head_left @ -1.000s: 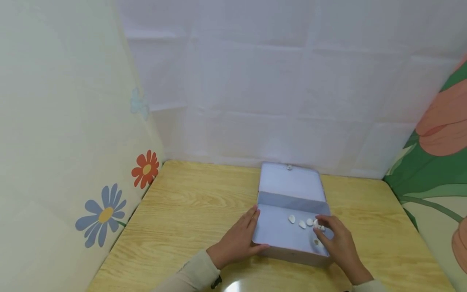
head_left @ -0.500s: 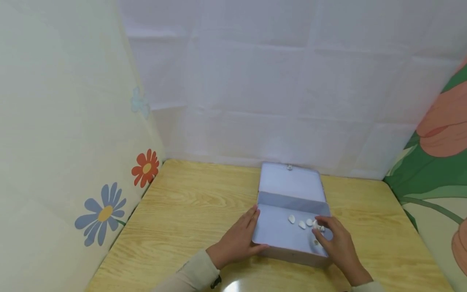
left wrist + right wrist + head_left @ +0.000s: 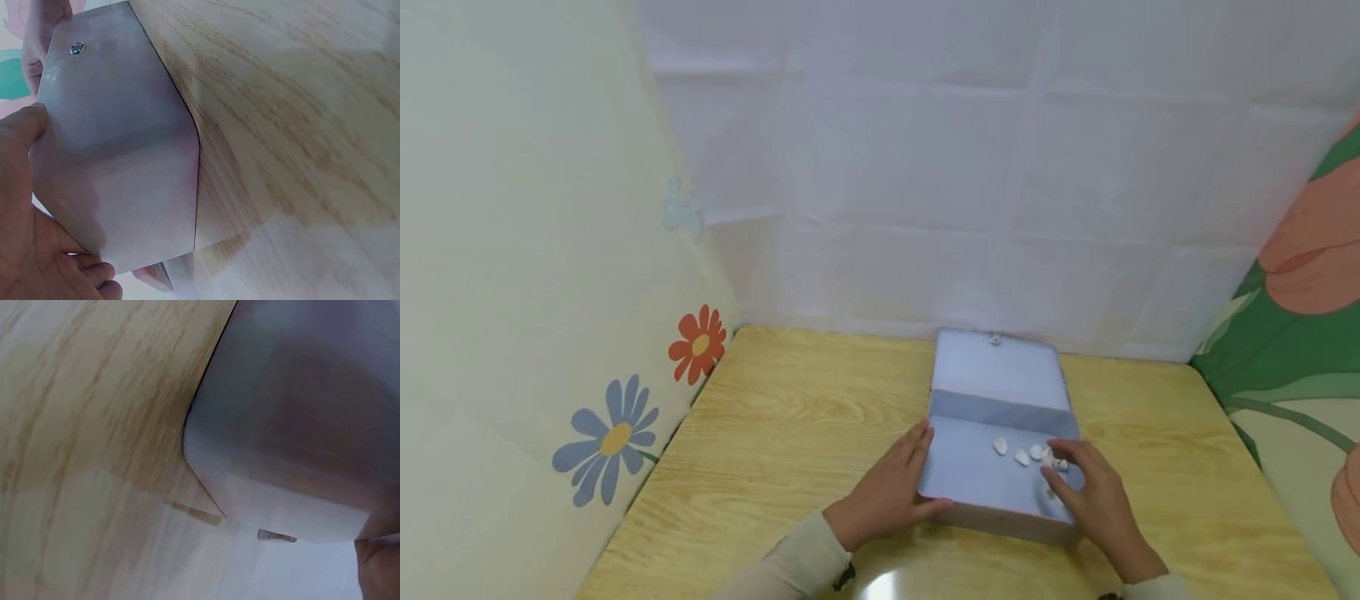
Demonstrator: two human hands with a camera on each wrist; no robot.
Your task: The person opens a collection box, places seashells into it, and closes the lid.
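A shallow metal box (image 3: pixel 970 467) with a pale lavender inside stands on the table, its lid (image 3: pixel 996 367) laid back. Several small white shell-like pieces (image 3: pixel 1022 457) lie in its right half. My left hand (image 3: pixel 887 492) rests against the near left corner, fingers along the left wall and thumb on the front edge. In the left wrist view the thumb (image 3: pixel 28 122) touches the front rim. Above the box's right side, my right hand (image 3: pixel 1097 500) pinches a small white shell-like piece (image 3: pixel 1047 457) between thumb and index finger. Its exact kind is too small to tell.
The wood-grain table (image 3: pixel 805 400) extends on both sides of the box. Behind it hangs a creased white cloth (image 3: pixel 925 167). Flower-printed panels stand at the left (image 3: pixel 535 250) and right (image 3: pixel 1292 350). A metal clasp (image 3: pixel 995 339) sits on the lid's far edge.
The hands, the box and the white pieces keep nearly the same places. Only a slight shift of the head view shows.
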